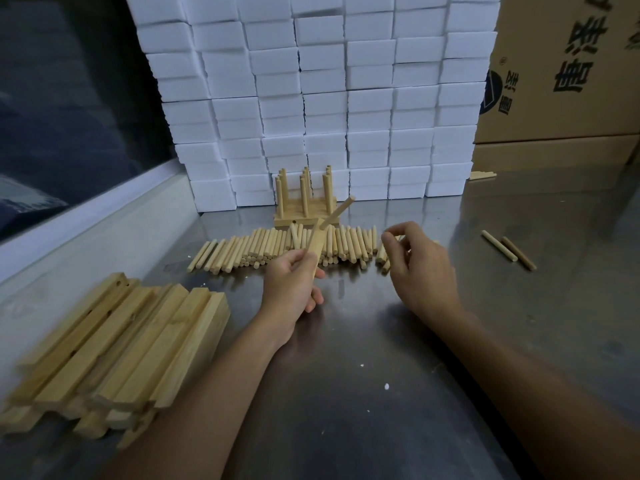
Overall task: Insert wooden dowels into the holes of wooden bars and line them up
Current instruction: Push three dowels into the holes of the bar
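Left hand gripped one wooden bar on end above the counter, fingers curled round its lower part. One dowel already sat in the bar's upper hole, slanting away to the right. Right hand hovered just right of it, thumb and forefinger pinched together; couldn't tell if they held a dowel.

Progress, my read: early-middle. Just beyond the left hand stood a finished group, bars side by side with dowels upright. Between that and the hands lay a long row of loose dowels. Near-left of the left hand, a big stack of unfilled bars. Two stray dowels well right of the right hand.

Counter was scuffed steel with white crumbs. Behind it: a wall of white foam blocks, cardboard boxes far right, a dark window far left.
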### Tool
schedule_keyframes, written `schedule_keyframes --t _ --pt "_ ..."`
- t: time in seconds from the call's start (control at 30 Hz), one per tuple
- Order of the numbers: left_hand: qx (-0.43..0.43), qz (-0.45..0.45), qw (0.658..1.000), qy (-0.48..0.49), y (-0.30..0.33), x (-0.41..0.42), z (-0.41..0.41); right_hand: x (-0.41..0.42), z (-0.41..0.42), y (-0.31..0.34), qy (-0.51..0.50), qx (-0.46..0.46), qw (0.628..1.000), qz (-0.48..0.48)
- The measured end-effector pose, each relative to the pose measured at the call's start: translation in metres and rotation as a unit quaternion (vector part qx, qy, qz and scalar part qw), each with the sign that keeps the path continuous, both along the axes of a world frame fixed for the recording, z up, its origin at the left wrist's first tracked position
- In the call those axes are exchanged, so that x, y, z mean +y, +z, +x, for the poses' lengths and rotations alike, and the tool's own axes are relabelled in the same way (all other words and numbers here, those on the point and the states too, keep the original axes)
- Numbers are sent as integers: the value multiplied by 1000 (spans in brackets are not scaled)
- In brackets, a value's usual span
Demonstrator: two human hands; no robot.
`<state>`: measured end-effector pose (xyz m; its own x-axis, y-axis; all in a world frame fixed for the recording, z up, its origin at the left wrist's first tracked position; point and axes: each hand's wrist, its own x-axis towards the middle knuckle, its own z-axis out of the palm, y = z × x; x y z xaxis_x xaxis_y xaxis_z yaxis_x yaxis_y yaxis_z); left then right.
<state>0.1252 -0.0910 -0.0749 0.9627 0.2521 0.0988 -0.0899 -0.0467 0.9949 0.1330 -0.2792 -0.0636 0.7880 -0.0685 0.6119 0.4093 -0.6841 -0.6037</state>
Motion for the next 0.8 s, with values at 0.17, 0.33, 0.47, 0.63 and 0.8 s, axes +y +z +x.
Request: schedule_keyframes --t 0.17,0.33,0.47,0.63,0.8 --pt "-14 -15 1000 3 2 -2 -2 2 -2 2 -3 -12 1000 5" --pt "-29 -19 999 2 6 -1 -2 3 -2 3 21 -39 999 17" --pt "-3 -26 1000 14 8 2 -1 2 0 1 19 -35 999 33" --pt "32 -127 991 4 14 5 -1 3 -1 1 23 -28 998 56" --pt "35 -189 981 -36 19 -4 -5 5 -5 4 18 -27 998 46"
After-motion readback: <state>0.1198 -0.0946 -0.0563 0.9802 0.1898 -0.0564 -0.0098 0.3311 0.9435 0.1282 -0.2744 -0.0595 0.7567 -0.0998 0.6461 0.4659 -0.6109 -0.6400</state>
